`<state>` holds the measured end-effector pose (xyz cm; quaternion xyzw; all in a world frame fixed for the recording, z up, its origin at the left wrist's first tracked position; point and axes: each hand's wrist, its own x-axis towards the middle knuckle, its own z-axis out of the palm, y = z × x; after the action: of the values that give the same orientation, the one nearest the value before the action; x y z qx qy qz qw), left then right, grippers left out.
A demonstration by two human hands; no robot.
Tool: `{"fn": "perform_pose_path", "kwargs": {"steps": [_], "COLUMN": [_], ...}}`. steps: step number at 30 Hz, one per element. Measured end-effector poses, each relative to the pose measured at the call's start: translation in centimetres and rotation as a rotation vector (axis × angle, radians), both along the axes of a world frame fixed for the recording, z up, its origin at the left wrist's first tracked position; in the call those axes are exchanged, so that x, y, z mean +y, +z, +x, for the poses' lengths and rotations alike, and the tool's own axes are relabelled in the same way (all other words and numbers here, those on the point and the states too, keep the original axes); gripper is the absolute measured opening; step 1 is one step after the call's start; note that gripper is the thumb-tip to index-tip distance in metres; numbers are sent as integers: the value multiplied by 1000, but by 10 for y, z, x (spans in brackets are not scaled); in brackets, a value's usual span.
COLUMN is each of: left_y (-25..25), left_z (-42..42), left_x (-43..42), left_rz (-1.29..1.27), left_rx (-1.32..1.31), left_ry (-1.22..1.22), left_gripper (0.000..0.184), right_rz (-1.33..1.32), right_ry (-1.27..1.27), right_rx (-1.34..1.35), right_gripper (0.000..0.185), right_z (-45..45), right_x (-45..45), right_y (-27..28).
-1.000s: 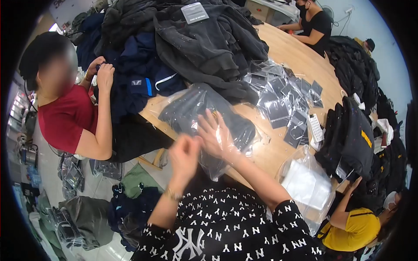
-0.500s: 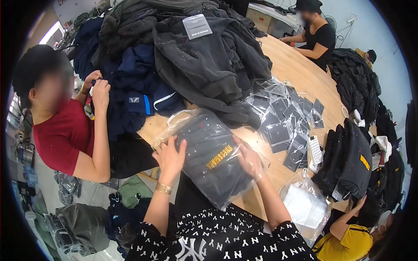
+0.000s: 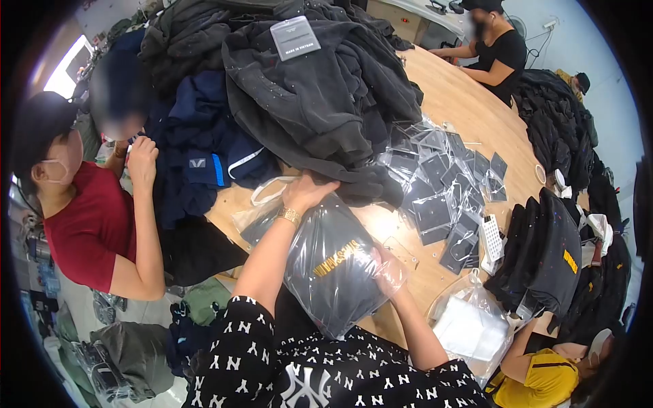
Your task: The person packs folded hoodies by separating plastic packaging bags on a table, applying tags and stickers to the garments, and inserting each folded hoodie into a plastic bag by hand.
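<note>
A clear plastic bag (image 3: 323, 296) holds a folded dark garment with yellow lettering (image 3: 335, 260). It lies tilted at the table's near edge, its film stretched in shiny creases. My left hand (image 3: 307, 193) is closed over the bag's far edge, its thumb side pointing right and the other fingers partly hidden. At the bag's right side my right hand (image 3: 389, 273) grips it, fingers curled, with clear film over them. Just beyond my left hand hangs a sleeve from a pile of dark grey garments (image 3: 306, 95). A grey card reading MADE IN VIETNAM (image 3: 295, 39) rests on that pile.
Several bagged dark tags (image 3: 435, 180) cover the wooden table (image 3: 469, 88) to the right. Folded black garments (image 3: 544, 255) and a bag of white items (image 3: 469, 330) stand near right. Navy garments (image 3: 197, 136) lie left. Co-workers are left, far right and lower right.
My left hand has moved from the bag's left side up and right to its far edge, and its fingers have closed. My right hand has shifted slightly down; the lettering tilts differently.
</note>
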<state>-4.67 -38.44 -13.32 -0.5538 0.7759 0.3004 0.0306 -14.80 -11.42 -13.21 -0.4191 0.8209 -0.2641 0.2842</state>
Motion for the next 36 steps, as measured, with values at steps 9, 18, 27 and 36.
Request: {"fn": "perform_pose_path", "kwargs": {"steps": [9, 18, 27, 36], "left_y": [14, 60, 61, 77], "left_z": [-17, -17, 128, 74], "left_x": [72, 131, 257, 261], "left_rz": [-533, -544, -425, -401], "left_rx": [262, 475, 91, 877], "left_ry": [-438, -426, -795, -604], "left_gripper": [64, 35, 31, 20], "right_rz": [-537, -208, -403, -415], "right_ry": [683, 249, 571, 619], "right_rx": [404, 458, 556, 611], "right_gripper": [65, 90, 81, 57], "right_z": [27, 56, 96, 77], "right_x": [8, 10, -11, -58], "right_y": [12, -14, -11, 14]}}
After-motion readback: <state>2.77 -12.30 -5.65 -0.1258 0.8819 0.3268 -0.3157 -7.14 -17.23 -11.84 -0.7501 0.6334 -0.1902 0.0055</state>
